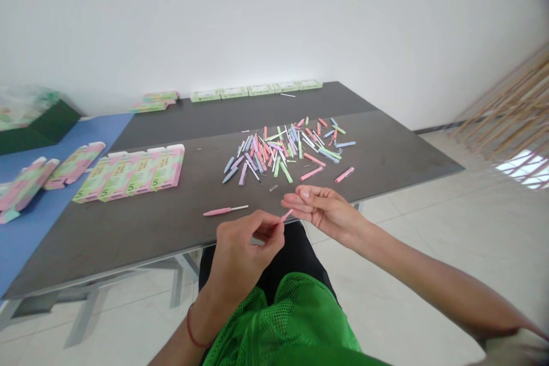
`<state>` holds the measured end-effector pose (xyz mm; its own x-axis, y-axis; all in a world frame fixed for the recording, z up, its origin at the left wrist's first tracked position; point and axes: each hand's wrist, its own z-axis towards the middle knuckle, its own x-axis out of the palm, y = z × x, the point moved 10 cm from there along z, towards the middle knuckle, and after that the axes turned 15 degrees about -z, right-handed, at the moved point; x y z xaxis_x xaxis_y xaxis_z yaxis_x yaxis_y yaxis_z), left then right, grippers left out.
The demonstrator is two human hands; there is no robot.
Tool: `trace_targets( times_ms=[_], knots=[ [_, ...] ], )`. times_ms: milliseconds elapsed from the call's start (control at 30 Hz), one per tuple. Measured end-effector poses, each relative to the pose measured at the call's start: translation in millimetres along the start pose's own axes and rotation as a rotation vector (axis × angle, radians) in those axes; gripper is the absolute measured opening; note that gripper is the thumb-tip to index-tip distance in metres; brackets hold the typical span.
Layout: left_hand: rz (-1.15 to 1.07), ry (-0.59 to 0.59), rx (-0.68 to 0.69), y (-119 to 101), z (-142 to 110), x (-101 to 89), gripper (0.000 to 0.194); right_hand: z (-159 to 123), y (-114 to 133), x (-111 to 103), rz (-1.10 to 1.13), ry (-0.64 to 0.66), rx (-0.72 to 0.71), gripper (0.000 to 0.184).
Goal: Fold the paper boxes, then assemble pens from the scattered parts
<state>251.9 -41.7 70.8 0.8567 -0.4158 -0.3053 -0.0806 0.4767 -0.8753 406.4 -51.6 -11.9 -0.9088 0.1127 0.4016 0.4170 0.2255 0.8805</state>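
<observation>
My left hand (pixel 251 251) is closed in a pinch on a pink pen part (pixel 286 215), which sticks out toward my other hand just above the table's front edge. Close by on the right, my right hand (pixel 323 210) has thumb and index tip together while its other fingers stretch left; anything between the tips is too small to make out. A pink pen barrel with a white refill (pixel 225 210) lies left of my hands. Beyond them spreads a loose heap of pen parts (pixel 278 151) in pink, green, blue and purple, with white refills among them.
Pink-green boxes (pixel 132 174) lie in a row on the dark table (pixel 141 234). More boxes (pixel 257 90) line the wall. At left, cartons (pixel 75 164) and a dark green bin (pixel 47 126) rest on a blue surface. Bamboo-like sticks (pixel 510 108) stand at right.
</observation>
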Motion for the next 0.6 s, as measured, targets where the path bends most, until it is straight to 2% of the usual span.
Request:
trace_targets(
  times_ms=[133, 300, 600],
  knots=[
    [-0.003, -0.017, -0.017, 1, 0, -0.8, 0.008, -4, -10, 14, 0.053, 0.039, 0.049, 0.024],
    [0.004, -0.018, -0.008, 1, -1, -2.1, 0.008, -5, -17, 17, 0.081, 0.030, 0.044, 0.023],
    [-0.005, -0.015, -0.037, 8, -3, -3.4, 0.008, -8, -5, 20, -0.043, 0.003, -0.067, 0.022]
  ],
)
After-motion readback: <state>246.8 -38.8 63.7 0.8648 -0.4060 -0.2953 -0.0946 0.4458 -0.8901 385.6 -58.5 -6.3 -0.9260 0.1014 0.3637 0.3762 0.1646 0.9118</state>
